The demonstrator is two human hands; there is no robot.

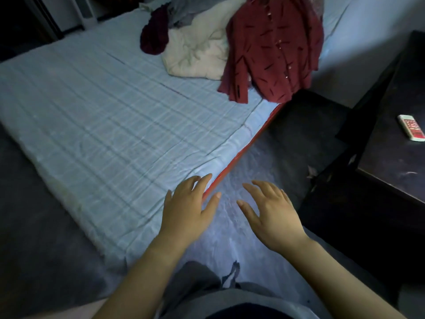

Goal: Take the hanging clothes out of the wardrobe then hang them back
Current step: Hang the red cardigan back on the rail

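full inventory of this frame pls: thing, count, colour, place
mattress: 1, pale blue check sheet with a red edge strip, on the floor, left and centre
red garment: 1, dark red with small dark marks, far right end of the mattress, lower edge at the mattress side
cream cloth: 1, off-white, crumpled, left of the red garment
maroon cloth: 1, deep maroon, bunched, left of the cream cloth
grey cloth: 1, grey, behind the pile, partly hidden
dark table: 1, near black, right side
small box: 1, white and red, on the table
left hand: 1, open, over the mattress's near edge
right hand: 1, open, empty
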